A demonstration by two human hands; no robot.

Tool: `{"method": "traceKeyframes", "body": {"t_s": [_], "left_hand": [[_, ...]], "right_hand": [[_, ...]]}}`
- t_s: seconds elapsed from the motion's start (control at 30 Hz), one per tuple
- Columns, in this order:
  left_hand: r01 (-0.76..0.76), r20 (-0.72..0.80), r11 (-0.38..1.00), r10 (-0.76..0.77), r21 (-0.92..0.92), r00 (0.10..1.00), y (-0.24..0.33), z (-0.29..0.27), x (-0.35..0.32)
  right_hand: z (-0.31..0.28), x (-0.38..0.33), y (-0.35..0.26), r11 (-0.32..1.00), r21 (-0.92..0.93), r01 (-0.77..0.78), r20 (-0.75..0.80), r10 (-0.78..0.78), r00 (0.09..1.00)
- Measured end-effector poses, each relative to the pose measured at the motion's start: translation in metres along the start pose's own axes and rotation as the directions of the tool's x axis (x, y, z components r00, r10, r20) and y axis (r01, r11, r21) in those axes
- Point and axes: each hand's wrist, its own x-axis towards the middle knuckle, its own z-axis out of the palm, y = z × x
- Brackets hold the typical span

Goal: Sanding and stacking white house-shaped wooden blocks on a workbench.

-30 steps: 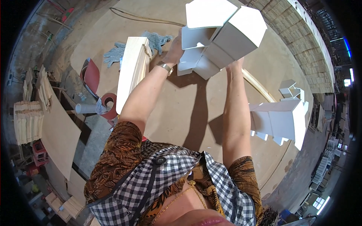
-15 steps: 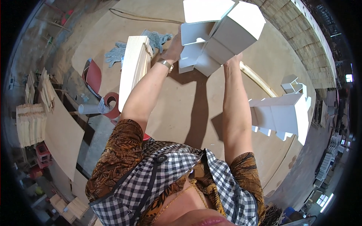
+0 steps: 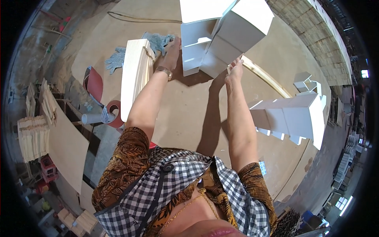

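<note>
A white folded cardboard carton [image 3: 237, 35] with open flaps stands at the far middle of the table. My left hand [image 3: 171, 55] is at the carton's left side, close to a grey knitted glove [image 3: 160, 41]. Its fingers reach forward, loosely apart, with nothing seen in them. My right hand [image 3: 235, 71] is by the carton's lower right edge, fingertips at or very near the cardboard and not wrapped round it. A stack of pale wooden slats [image 3: 134, 75] lies beside my left forearm. To the right of my right forearm stands a second white cardboard piece [image 3: 290, 116] with folded tabs.
A wooden strip [image 3: 266, 77] lies right of the carton. Rolls of reddish abrasive sheet [image 3: 113, 114] sit at the table's left edge, with a curled red sheet [image 3: 94, 82] beyond. Stacked wooden pieces [image 3: 32, 136] are at far left. A thin looped strip [image 3: 142, 18] lies at the back.
Both hands have loosened from the carton and drawn slightly toward me and left. The carton appears slightly farther left and higher in view; the whole view has shifted a little.
</note>
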Motion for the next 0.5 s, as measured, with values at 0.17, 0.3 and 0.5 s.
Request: {"method": "traceKeyframes", "body": {"t_s": [0.17,0.3,0.5], "left_hand": [[-0.069,-0.044,0.943,0.088,0.325,0.995,0.01,0.021,-0.037],[-0.228,0.033,0.815,0.249,0.533,0.968,0.037,0.027,-0.064],[-0.363,0.138,0.581,0.394,0.728,0.909,0.067,0.03,-0.085]], "right_hand": [[0.016,-0.024,-0.01,0.96,0.038,-0.277,0.088,0.273,0.958],[0.01,-0.021,-0.003,0.978,-0.041,-0.206,0.114,0.209,0.971],[-0.009,0.006,0.003,0.953,-0.237,-0.188,0.18,0.233,0.956]]}}
